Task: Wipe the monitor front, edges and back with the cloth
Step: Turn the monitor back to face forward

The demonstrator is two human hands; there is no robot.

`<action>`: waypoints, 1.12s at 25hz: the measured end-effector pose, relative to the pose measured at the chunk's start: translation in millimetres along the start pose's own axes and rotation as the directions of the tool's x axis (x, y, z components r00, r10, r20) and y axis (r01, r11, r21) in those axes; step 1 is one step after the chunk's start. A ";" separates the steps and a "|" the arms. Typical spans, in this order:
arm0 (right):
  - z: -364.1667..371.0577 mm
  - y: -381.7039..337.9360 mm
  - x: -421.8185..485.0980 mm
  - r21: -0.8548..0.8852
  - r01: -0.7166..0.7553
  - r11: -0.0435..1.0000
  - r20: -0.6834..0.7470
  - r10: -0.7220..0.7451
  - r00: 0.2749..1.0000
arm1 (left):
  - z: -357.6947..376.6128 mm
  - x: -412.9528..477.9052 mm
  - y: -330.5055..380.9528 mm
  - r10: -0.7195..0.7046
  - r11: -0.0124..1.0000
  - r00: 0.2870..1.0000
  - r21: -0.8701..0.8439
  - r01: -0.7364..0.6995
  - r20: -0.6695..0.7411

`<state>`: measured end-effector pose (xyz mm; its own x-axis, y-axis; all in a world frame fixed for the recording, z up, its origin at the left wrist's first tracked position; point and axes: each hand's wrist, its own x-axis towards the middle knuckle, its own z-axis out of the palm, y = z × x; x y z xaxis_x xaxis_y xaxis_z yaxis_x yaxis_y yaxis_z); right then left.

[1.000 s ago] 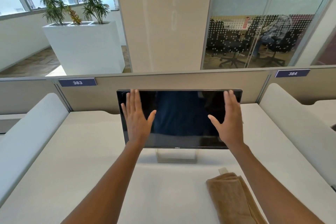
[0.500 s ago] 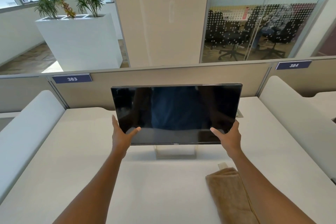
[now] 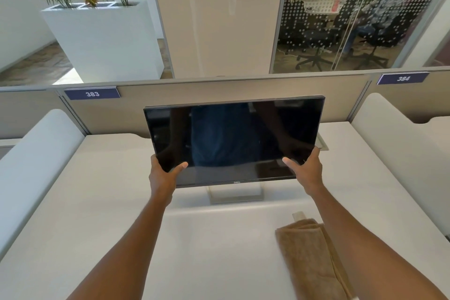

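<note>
While thumbs press the monitor [image 3: 233,139] front, both hands grip its lower corners.

A single head-worn wide-angle camera looks forward and down from close above the desk [image 3: 102,202], both forearms reaching away from it, the monitor [image 3: 233,139] just beyond the hands and the partition [image 3: 219,91] farther behind.

Black monitor [image 3: 233,139] on stand, screen tilted, left hand [image 3: 163,173] and right hand [image 3: 307,170] gripping lower corners, thumbs on the glass; folded tan cloth [image 3: 310,256] lying on white table [image 3: 117,202] beside right forearm.
</note>
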<state>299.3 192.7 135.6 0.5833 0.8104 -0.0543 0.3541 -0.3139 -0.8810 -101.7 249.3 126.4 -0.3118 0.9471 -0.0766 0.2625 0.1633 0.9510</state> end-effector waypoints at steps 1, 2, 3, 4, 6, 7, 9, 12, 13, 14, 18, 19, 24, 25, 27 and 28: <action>0.5 -1.2 1.9 -0.011 0.002 1.000 0.006 -0.002 1.000 | 0.2 -0.2 0.4 -0.003 1.000 1.000 0.000 0.003 -0.007; 0.6 -2.2 3.7 -0.022 0.002 1.000 0.013 -0.002 1.000 | 0.6 -0.8 0.5 -0.006 1.000 1.000 0.002 0.007 -0.013; 0.5 -3.4 5.3 -0.029 0.001 1.000 0.020 -0.001 1.000 | 1.1 -1.9 0.6 -0.007 1.000 1.000 0.005 0.008 -0.017; 0.4 -4.6 6.5 -0.033 0.000 0.999 0.027 0.001 1.000 | 1.4 -2.9 0.5 -0.007 1.000 1.000 0.010 0.007 -0.021; 0.1 -5.8 6.2 -0.038 0.000 0.999 0.032 0.001 0.999 | 1.7 -4.7 1.7 -0.007 1.000 1.000 0.023 0.007 -0.026; -0.3 -5.3 5.2 -0.036 0.006 0.999 0.030 -0.005 1.000 | 1.6 -4.9 2.7 -0.007 1.000 1.000 0.027 0.008 -0.026; -1.1 -3.5 2.5 -0.019 0.023 1.000 0.026 -0.023 0.999 | 1.1 -4.1 3.8 -0.009 0.999 1.000 0.032 0.009 -0.018; -2.5 -3.1 0.9 -0.017 0.027 0.999 0.034 -0.027 0.999 | 0.2 -4.9 4.4 -0.005 0.999 1.000 0.033 0.005 -0.003; -2.8 -3.4 0.5 -0.022 0.019 1.000 0.041 -0.018 0.999 | -0.1 -6.1 4.4 -0.009 0.999 1.000 0.036 0.009 -0.003; -3.3 -3.3 0.0 -0.019 0.008 1.000 0.049 -0.007 0.999 | 0.1 -7.4 4.5 -0.014 0.999 1.000 0.041 0.014 -0.005; -2.6 6.5 -9.8 0.059 -0.029 0.998 0.059 0.025 0.998 | -2.5 -15.5 -4.3 -0.024 0.999 1.000 0.036 0.024 -0.007; -1.0 11.9 -15.8 0.063 -0.047 0.997 0.056 0.044 0.997 | -2.8 -19.9 -10.3 -0.033 0.999 0.999 0.039 0.033 -0.010; 6.7 50.9 -59.0 -0.078 -0.060 0.995 0.059 0.065 0.996 | 13.6 -60.9 -52.4 -0.250 0.957 0.964 0.127 0.260 -0.084; 5.0 59.1 -68.9 -0.113 -0.039 0.993 0.077 0.048 0.996 | 20.7 -73.0 -59.7 -0.268 0.948 0.960 0.155 0.278 -0.083; -0.8 78.0 -89.4 -0.227 0.037 0.973 0.139 -0.006 0.990 | 40.3 -102.1 -71.4 -0.254 0.940 0.966 0.224 0.259 -0.049; -3.9 87.4 -102.0 -0.292 0.080 0.953 0.170 -0.030 0.985 | 52.1 -119.1 -76.0 -0.230 0.940 0.973 0.257 0.226 -0.015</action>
<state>273.6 80.6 65.9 0.4393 0.8920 -0.1067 0.5978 -0.3789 -0.7065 -37.0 138.5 47.6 -0.3770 0.8800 -0.2887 0.4109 0.4383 0.7994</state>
